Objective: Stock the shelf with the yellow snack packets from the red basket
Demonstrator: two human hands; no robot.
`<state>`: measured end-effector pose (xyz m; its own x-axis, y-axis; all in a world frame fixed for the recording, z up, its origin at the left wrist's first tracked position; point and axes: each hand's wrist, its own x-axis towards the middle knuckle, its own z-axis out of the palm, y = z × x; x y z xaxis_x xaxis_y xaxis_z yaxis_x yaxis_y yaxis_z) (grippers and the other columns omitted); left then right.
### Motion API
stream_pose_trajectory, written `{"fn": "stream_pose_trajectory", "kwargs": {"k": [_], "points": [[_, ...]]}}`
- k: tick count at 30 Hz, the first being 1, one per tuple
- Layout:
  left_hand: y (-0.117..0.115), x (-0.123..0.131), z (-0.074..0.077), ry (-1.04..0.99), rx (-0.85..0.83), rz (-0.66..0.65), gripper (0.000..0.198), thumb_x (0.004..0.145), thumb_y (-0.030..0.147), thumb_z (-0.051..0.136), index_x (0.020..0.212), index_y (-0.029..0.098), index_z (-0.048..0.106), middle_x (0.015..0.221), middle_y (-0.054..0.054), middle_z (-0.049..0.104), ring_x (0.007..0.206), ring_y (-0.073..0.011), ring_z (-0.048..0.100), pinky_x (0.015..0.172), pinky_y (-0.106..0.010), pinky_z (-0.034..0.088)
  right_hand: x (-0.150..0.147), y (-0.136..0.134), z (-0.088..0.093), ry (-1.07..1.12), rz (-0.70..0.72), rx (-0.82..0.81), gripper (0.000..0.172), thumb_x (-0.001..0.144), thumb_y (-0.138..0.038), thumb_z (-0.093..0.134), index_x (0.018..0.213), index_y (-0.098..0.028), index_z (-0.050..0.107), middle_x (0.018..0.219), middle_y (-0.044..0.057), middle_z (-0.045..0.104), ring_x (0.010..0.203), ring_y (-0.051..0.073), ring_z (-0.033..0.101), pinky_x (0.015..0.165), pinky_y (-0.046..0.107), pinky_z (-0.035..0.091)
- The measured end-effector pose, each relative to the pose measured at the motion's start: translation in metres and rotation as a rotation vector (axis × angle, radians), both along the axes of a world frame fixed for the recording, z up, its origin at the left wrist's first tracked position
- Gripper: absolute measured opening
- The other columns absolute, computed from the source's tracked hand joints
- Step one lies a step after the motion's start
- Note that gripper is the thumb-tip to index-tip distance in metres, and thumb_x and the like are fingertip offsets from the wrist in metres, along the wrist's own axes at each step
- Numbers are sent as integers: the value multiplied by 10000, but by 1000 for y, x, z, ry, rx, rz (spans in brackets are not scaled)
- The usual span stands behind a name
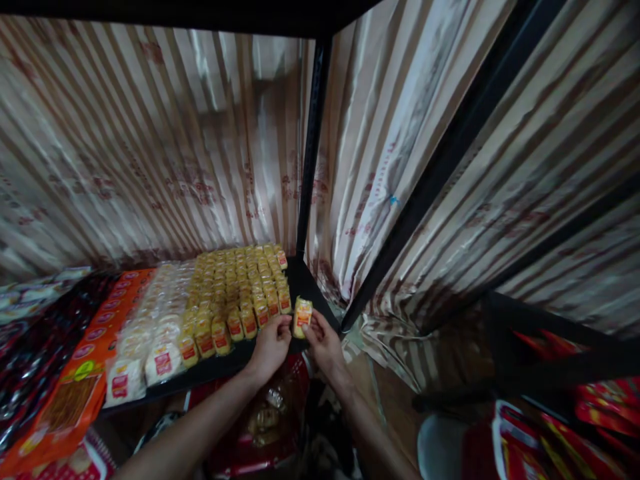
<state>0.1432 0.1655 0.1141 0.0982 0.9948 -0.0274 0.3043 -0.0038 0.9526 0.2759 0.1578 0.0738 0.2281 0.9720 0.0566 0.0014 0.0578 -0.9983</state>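
- A red bag (296,377) with clear, shiny wrapping sits below the person's forearms, yellowish contents showing through; a pale, rounded object (440,445) stands to the right, near the frame's bottom edge.
- The right hand (326,341) pinches a small yellow packet (303,316) between thumb and fingers, closed on its right side and lower part; the packet is held upright, its red-and-orange label facing the camera, at the near edge of a black shelf (304,283).
- The left hand (273,341), fingers curled in, hovers just beside the packet's left; whether it grips anything cannot be told.
- On the shelf, left of the held packet, rows of matching yellow packets (234,288) stand packed closely together.
- Next to them run white packets (164,360) with pink-red labels, then an orange package (83,363) and dark, glossy packages (37,347) at far left.
- Red packages (543,443) fill the lower right, dim and blurred.
- Behind, a black upright post (313,147) stands before a striped, flower-printed curtain (225,140).
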Motion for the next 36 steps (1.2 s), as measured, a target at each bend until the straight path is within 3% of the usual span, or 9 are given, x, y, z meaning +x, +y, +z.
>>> {"fn": "stream_pose_trajectory", "kwargs": {"k": [5,8,11,15,23,28,32,36], "points": [[64,5,33,356,215,-35,363,733,54,446,1026,163,629,1104,-78,644,1061,-194,566,974,-328,416,23,81,9,-149,-110,114,534,763,-351,535,1248,-132,488,1083,134,637,958,223,619,876,376,503],[98,4,45,533,289,-63,375,719,46,444,1020,151,642,1111,-78,641,1095,-203,540,998,-316,391,26,126,6,-213,-116,62,494,764,-288,521,1227,-118,498,1060,129,650,914,206,631,868,364,504],[129,1,44,626,328,-96,373,713,47,446,1006,145,655,1108,-84,646,1122,-215,522,1023,-318,363,23,161,-5,-298,-76,-9,398,776,-248,513,1162,-157,551,1064,93,662,932,196,632,889,360,490],[162,-3,31,695,353,-131,357,731,58,445,983,187,662,1145,-71,640,1165,-216,499,1070,-346,302,14,193,-24,-333,11,18,369,784,-206,508,1146,-178,573,1072,64,667,956,184,630,890,341,488],[196,0,12,792,408,-241,334,804,97,400,1023,202,630,1160,-80,644,1200,-168,493,1131,-380,162,5,225,-42,-450,-26,-49,392,777,-195,521,1164,-185,583,1167,66,626,1076,193,577,978,368,428],[206,3,5,859,468,-287,336,824,125,395,1076,154,615,1227,-109,605,1216,-170,478,1143,-394,138,-1,234,-44,-531,64,28,382,790,-179,530,1166,-201,591,1199,50,620,1124,174,553,1015,339,393],[212,3,1,888,459,-286,332,841,137,385,1063,138,631,1222,-136,603,1193,-190,496,1132,-395,158,-7,234,-46,-537,78,14,425,816,-174,498,1239,-178,542,1213,69,614,1118,170,563,1003,316,403],[216,2,-2,917,463,-261,323,850,157,384,1054,159,635,1194,-97,618,1163,-203,492,1075,-390,256,-11,232,-47,-591,69,42,462,812,-168,490,1274,-183,513,1204,70,617,1109,185,564,983,323,420]]}}
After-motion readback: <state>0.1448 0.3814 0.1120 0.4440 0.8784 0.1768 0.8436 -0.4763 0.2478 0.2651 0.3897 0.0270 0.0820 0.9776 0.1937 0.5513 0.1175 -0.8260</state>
